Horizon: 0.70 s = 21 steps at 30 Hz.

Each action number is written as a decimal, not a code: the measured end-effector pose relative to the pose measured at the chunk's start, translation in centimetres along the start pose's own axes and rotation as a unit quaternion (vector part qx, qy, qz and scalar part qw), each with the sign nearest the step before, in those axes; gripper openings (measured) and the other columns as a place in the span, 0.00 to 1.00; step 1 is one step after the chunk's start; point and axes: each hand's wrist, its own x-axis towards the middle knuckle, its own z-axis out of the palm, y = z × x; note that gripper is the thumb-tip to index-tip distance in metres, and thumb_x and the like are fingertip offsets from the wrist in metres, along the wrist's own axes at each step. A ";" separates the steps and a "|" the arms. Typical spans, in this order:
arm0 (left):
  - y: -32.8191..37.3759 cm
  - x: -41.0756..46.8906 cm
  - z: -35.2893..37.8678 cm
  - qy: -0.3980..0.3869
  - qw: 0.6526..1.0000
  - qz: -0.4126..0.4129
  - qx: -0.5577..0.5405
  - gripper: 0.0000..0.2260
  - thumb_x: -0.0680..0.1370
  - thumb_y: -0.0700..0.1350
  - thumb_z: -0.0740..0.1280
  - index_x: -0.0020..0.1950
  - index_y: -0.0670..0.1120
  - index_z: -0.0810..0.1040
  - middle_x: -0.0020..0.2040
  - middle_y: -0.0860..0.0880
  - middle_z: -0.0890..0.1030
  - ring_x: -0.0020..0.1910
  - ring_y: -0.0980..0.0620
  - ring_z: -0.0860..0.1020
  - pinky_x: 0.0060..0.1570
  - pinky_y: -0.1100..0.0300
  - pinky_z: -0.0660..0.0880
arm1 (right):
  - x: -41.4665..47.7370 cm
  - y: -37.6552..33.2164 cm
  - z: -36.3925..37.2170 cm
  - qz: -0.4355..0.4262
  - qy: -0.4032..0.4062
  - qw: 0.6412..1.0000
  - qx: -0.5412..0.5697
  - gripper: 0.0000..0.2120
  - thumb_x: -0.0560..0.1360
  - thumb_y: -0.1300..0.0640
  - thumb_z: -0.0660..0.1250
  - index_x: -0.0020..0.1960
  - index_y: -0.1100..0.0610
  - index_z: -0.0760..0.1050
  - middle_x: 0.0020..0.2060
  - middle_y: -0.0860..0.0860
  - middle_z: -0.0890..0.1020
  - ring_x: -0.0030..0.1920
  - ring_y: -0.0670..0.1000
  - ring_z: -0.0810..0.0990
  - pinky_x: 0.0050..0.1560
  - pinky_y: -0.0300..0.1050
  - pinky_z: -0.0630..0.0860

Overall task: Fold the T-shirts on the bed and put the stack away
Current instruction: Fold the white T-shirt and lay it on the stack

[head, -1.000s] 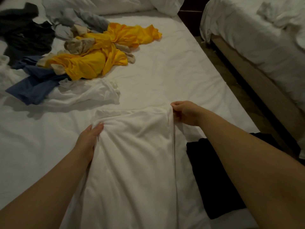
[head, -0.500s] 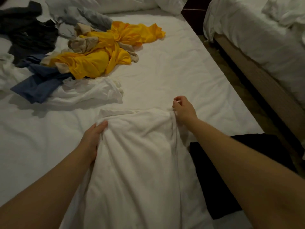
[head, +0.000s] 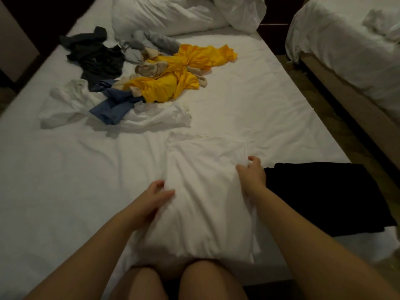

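Note:
A white T-shirt (head: 205,195) lies partly folded as a long panel on the bed (head: 65,191), straight in front of my knees. My left hand (head: 154,198) holds its left edge about halfway down, thumb on top of the fabric. At the shirt's right edge, my right hand (head: 252,172) pinches the cloth with curled fingers. A folded black T-shirt (head: 324,195) lies flat just right of the white one, near the bed's right edge.
Unfolded clothes are heaped at the far left: a yellow shirt (head: 173,81), a blue one (head: 114,105), a black one (head: 95,57), a white one (head: 155,118) and grey pieces. Pillows (head: 173,14) lie at the head. A second bed (head: 346,50) stands across a narrow aisle.
Both hands have slid from the shirt's far corners back toward me along its sides. The view has pulled back and my knees now show.

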 end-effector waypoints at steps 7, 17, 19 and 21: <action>-3.6 -4.2 -0.5 0.051 0.970 0.065 0.229 0.22 0.72 0.51 0.72 0.60 0.49 0.67 0.53 0.52 0.73 0.51 0.53 0.73 0.48 0.61 0.67 | -5.0 3.0 -1.2 0.001 -0.090 0.996 -0.011 0.31 0.75 0.46 0.65 0.72 0.58 0.60 0.68 0.57 0.70 0.66 0.59 0.70 0.64 0.49 0.66; -7.0 -8.3 -1.5 0.101 0.944 0.074 0.305 0.19 0.71 0.51 0.70 0.58 0.45 0.71 0.52 0.45 0.79 0.50 0.46 0.77 0.49 0.55 0.72 | -18.0 11.0 -1.8 -0.047 -0.082 0.995 0.006 0.40 0.68 0.49 0.73 0.74 0.51 0.57 0.52 0.53 0.78 0.56 0.56 0.77 0.59 0.55 0.72; -7.0 -9.1 -1.4 0.112 0.949 0.079 0.284 0.17 0.72 0.47 0.71 0.57 0.45 0.71 0.51 0.45 0.79 0.49 0.46 0.77 0.49 0.54 0.73 | -18.6 11.6 -2.4 -0.038 -0.056 0.995 0.075 0.36 0.70 0.57 0.72 0.73 0.52 0.58 0.48 0.54 0.78 0.49 0.52 0.77 0.56 0.54 0.75; -6.8 -9.9 -1.2 0.124 0.955 0.095 0.254 0.22 0.66 0.51 0.71 0.56 0.46 0.71 0.48 0.46 0.78 0.46 0.46 0.77 0.48 0.55 0.73 | -18.8 11.6 -3.1 -0.043 -0.028 0.991 0.126 0.33 0.72 0.62 0.71 0.73 0.53 0.60 0.46 0.53 0.77 0.42 0.47 0.75 0.49 0.43 0.75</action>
